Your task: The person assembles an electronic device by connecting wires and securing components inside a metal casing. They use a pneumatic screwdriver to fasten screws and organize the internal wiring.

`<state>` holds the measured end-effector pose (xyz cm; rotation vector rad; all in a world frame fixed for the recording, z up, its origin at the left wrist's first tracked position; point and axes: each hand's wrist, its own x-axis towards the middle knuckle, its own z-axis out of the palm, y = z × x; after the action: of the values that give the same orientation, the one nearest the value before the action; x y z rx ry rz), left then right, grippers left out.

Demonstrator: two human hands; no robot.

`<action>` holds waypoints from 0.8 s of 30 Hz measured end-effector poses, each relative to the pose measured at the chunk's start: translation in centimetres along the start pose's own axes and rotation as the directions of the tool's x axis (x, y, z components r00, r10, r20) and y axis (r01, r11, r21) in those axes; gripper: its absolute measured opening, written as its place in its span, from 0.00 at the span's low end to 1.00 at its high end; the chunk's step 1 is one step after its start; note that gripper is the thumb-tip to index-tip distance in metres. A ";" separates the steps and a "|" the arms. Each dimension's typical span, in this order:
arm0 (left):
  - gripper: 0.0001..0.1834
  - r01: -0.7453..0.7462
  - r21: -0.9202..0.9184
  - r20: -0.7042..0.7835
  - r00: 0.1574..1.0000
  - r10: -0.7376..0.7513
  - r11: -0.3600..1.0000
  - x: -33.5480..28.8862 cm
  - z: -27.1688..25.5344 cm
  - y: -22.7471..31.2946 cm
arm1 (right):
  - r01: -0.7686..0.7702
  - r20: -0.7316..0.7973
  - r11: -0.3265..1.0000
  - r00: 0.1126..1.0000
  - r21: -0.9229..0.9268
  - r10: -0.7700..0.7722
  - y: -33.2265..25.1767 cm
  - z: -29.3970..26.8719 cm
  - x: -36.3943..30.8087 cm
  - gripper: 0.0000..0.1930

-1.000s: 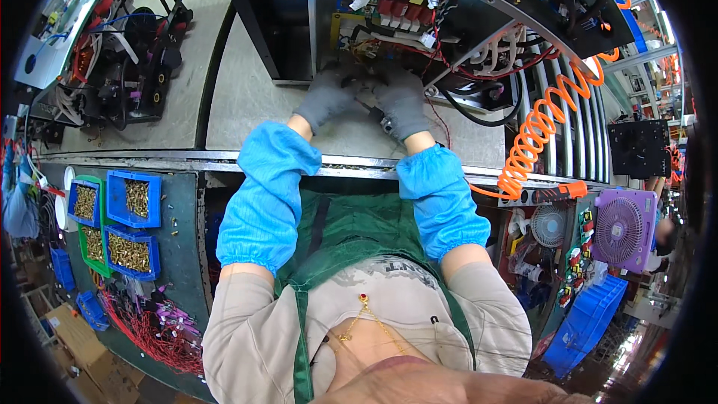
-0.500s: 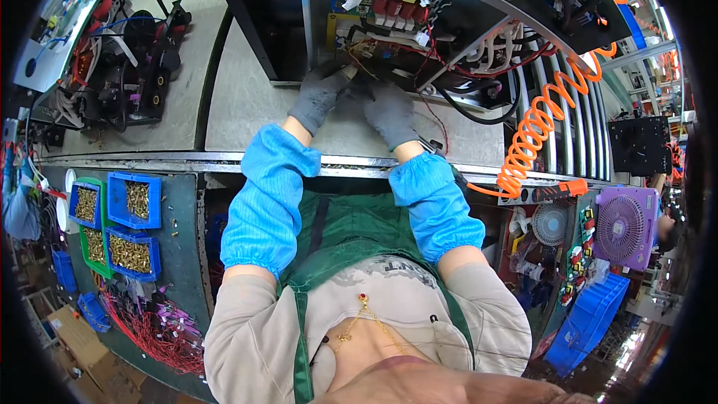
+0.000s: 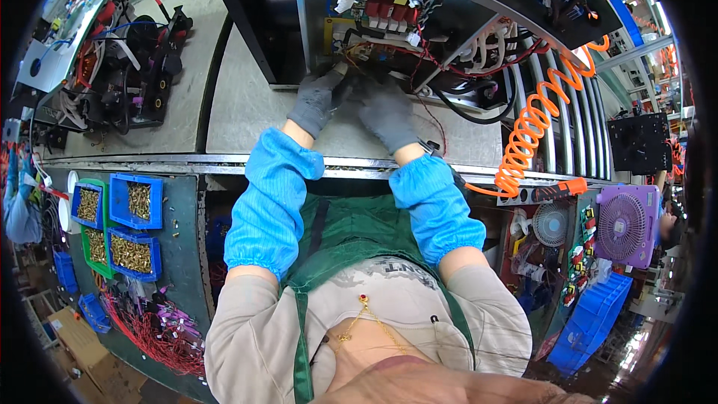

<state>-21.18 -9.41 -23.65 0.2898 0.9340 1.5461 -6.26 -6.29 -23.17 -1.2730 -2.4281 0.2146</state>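
A metal chassis (image 3: 301, 22) with its side exposed stands on the metal worktop at the far middle. Inside it are a circuit board (image 3: 385, 1), red components with white plugs, and loose wiring. At its lower near edge my left hand (image 3: 318, 97), in a grey glove, is closed with its fingertips beside thin yellowish wires (image 3: 357, 51); what it pinches is too small to make out. My right hand (image 3: 387, 114), gloved alike, reaches in next to it. Its fingertips are lost in the shadow of the chassis. A thin red wire (image 3: 441, 123) hangs to the right of that hand.
Blue bins (image 3: 135, 200) of brass-coloured fasteners sit at the left, above bundled red wires (image 3: 149, 329). Another open assembly (image 3: 134, 67) stands far left. An orange coiled hose (image 3: 532, 123) hangs at the right by a power screwdriver (image 3: 561, 189) and a purple fan (image 3: 627, 224).
Both hands stay at the chassis edge. My right hand has shifted slightly left; the chassis appears slightly lower and further left in the picture.
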 end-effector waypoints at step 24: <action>0.09 -0.267 0.194 0.132 0.961 0.245 0.944 1.5 -1.6 -1.9 | -0.121 0.000 0.859 0.990 0.497 0.140 3.2 1.1 0.9 0.19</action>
<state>-21.26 -8.83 -26.47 0.6614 1.0073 1.6510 -4.76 -3.68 -24.87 -1.1798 -2.0580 0.7934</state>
